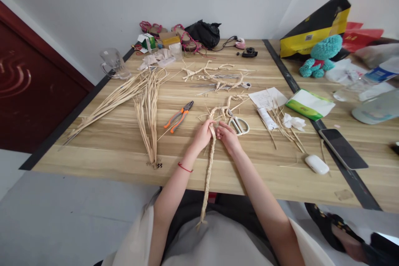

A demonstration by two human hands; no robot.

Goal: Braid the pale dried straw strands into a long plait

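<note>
a wood-grain tabletop (109, 149) with straw bundles (152, 95), orange-handled pliers (180, 116), scissors (239, 127), glass mug (114, 65) and phone (343, 148) on it

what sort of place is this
Probably a craft workroom, though it could be a shared table used for handwork: a braid in progress, bundled straw-like strands, and pliers all suggest it.
</note>
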